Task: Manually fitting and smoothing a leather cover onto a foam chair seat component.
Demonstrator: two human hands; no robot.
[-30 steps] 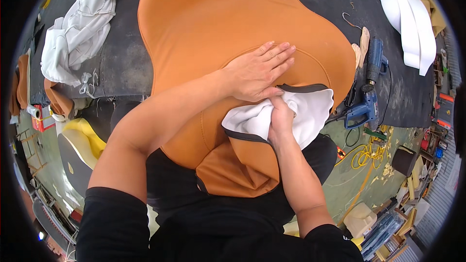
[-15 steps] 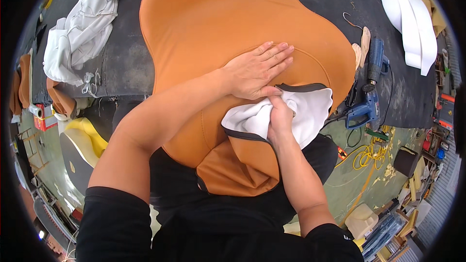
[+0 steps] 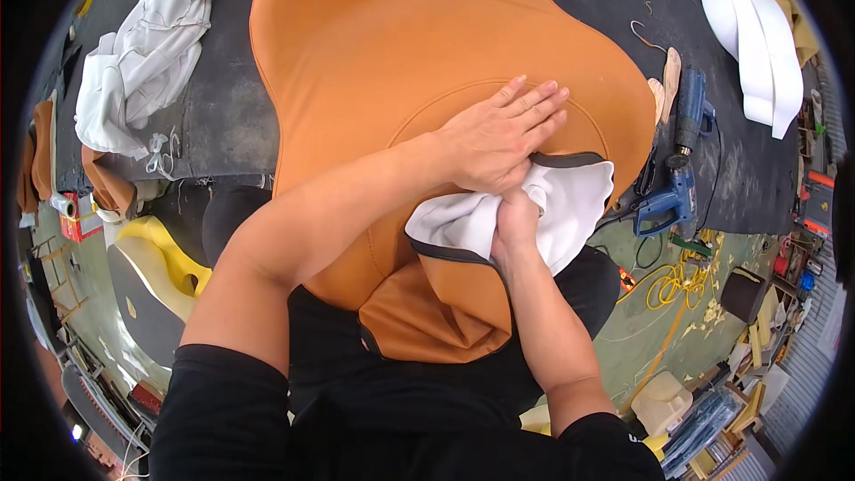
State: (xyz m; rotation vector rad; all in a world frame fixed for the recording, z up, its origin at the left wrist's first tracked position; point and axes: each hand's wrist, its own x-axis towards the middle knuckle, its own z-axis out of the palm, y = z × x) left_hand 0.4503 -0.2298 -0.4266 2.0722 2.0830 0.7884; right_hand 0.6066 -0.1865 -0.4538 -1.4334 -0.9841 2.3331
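Observation:
An orange leather-like cover [image 3: 383, 53] with curved stitching is spread over a rounded, seat-shaped form, partly across my lap. My left hand [image 3: 503, 141] lies flat on it, palm down, fingers stretched out near the curved seam. My right hand [image 3: 517, 224] reaches into the cover's opening, against the white lining [image 3: 570, 223]. Its fingers are hidden under the left hand and the cover, so I cannot tell what they grip. A dark zipper strip [image 3: 454, 252] edges the opening. Below, a loose orange flap [image 3: 436, 312] hangs in folds over my dark trousers.
The form rests on a black-topped table [image 3: 232, 116]. A crumpled white cover [image 3: 147, 62] lies to the left; white strips [image 3: 748, 44] lie far right. Blue heat-gun-like power tools [image 3: 672, 200] sit at the right edge. A yellow cable [image 3: 672, 285] and yellow foam [image 3: 160, 245] are lower down.
My left hand has slid to the right across the orange cover and now overlaps the right hand's thumb. The right hand has barely moved.

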